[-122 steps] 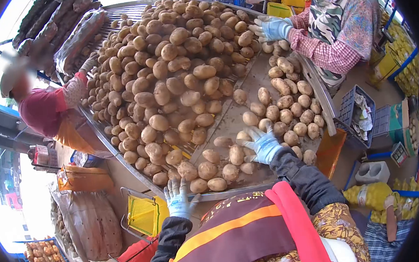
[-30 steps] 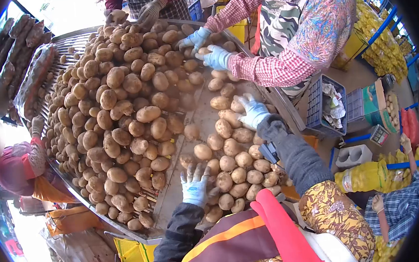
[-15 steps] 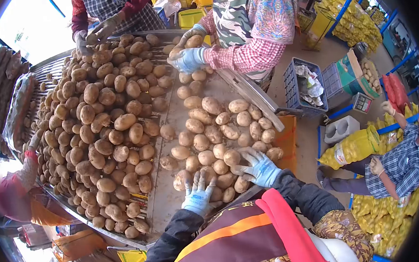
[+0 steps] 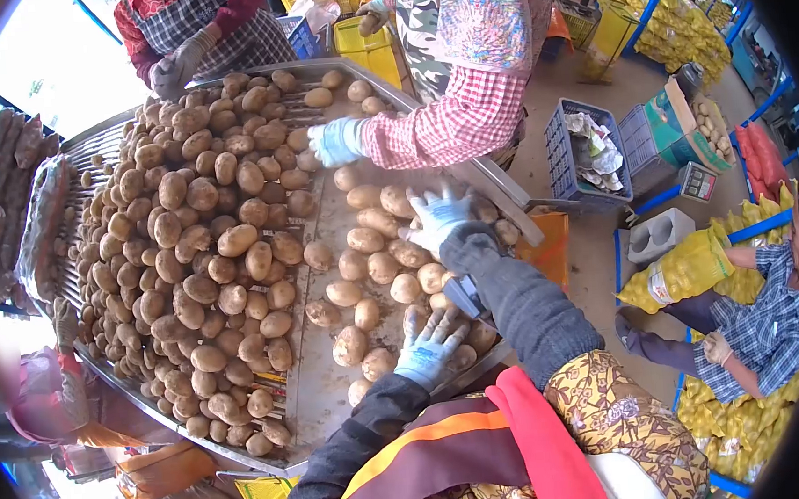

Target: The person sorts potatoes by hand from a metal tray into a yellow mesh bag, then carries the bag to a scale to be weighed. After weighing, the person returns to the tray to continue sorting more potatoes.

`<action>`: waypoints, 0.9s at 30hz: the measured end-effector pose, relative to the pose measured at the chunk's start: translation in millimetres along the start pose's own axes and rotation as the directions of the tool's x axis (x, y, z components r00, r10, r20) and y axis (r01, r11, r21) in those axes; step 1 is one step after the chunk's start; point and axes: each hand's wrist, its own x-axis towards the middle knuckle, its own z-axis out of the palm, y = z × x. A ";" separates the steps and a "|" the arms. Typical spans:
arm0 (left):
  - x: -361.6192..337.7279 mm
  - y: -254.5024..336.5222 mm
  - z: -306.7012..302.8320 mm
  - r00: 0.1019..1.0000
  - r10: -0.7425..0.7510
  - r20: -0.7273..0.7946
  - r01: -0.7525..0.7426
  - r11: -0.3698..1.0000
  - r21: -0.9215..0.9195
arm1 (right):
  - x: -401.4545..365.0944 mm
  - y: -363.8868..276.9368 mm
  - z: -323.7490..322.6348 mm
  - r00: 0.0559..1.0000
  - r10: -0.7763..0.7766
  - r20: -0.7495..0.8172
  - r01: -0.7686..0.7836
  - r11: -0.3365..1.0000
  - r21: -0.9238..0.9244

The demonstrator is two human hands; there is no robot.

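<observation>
My left hand (image 4: 429, 348), in a white and blue glove, rests with fingers spread on the potatoes near the front edge of the metal sorting table (image 4: 309, 388). Farther out, my right hand (image 4: 441, 220), gloved alike, reaches over the potatoes by the right-hand rail, its fingers apart. Around and between my hands lie loose potatoes (image 4: 383, 268) on the bare metal. Some of them are hidden under my gloves and right forearm. A large heap of potatoes (image 4: 201, 289) fills the left of the table.
Opposite, a co-worker's gloved hand (image 4: 337, 143) touches the heap's edge. Other workers stand at the far side and left. A metal rail (image 4: 498, 185) borders the table's right. Beyond it are a blue crate (image 4: 593, 199), a concrete block (image 4: 661, 234) and yellow net sacks (image 4: 678, 274).
My right hand has moved forward over the potatoes; my left has shifted right. Several potatoes near my hands have moved. The opposite co-worker's hands have separated, one reaching toward the heap.
</observation>
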 end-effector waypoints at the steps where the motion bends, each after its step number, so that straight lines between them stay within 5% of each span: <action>1: -10.6 -8.2 7.0 0.996 -0.004 -0.085 0.004 1.000 -0.002 | -3.8 -9.5 -0.5 0.997 -0.003 0.077 0.004 1.000 -0.021; 4: -50.3 -28.2 2.7 0.942 -0.121 -0.314 0.088 0.989 -0.116 | -46.9 -9.2 47.1 0.964 -0.260 -0.060 0.247 0.954 -0.170; 6: -83.1 -41.1 0.7 0.892 -0.198 -0.406 0.247 0.966 0.073 | -83.7 -10.6 42.8 0.966 -0.246 0.074 0.252 0.965 -0.079; 8: -114.9 -55.8 4.5 0.862 -0.359 -0.358 0.410 0.909 0.074 | -116.4 -7.0 46.3 0.936 -0.333 0.117 0.346 0.931 -0.119; 10: -125.5 -61.0 3.4 0.856 -0.436 -0.278 0.436 0.898 -0.065 | -139.8 7.6 54.3 0.945 -0.271 0.184 0.256 0.961 0.100; 11: -127.3 -62.6 3.2 0.841 -0.509 -0.183 0.474 0.856 -0.205 | -148.3 23.8 75.0 0.948 -0.318 0.015 0.318 0.948 -0.015; 14: -115.2 -62.4 1.2 0.865 -0.471 -0.175 0.443 0.879 -0.177 | -161.4 84.0 107.5 0.845 -0.421 -0.329 0.402 0.907 -0.126; 17: -96.5 -63.2 2.2 0.900 -0.415 -0.132 0.385 0.901 -0.201 | -181.3 99.9 111.1 0.893 -0.241 -0.381 0.197 0.969 -0.152; 20: -76.8 -65.5 7.1 0.947 -0.313 -0.077 0.299 0.942 -0.151 | -195.9 46.2 97.7 0.829 -0.310 -0.466 0.327 0.944 -0.047; 22: -65.4 -62.3 2.2 0.962 -0.270 -0.032 0.265 0.958 -0.110 | -195.2 34.8 116.7 0.835 -0.489 -0.251 0.497 0.867 -0.033; 25: -62.7 -76.1 10.7 0.977 -0.213 -0.025 0.211 0.975 -0.066 | -180.0 72.1 140.7 0.833 -0.493 -0.250 0.433 0.863 -0.259; 27: -67.6 -76.0 10.7 0.980 -0.193 -0.047 0.192 0.981 -0.025 | -180.4 86.3 125.1 0.889 -0.373 -0.266 0.324 0.922 -0.213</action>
